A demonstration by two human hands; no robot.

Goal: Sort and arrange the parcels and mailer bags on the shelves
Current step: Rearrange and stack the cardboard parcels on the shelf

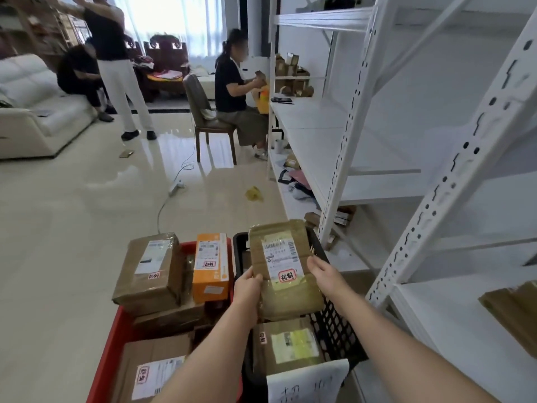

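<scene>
White shelving (343, 141) stands right; left hand (247, 283) and right hand (324, 274) grasp a flat parcel (283, 269) (probably light, stiff) by its side edges.

Home living room: sofa (35, 112), curtains (174, 21), white shelving (343, 135).
</scene>
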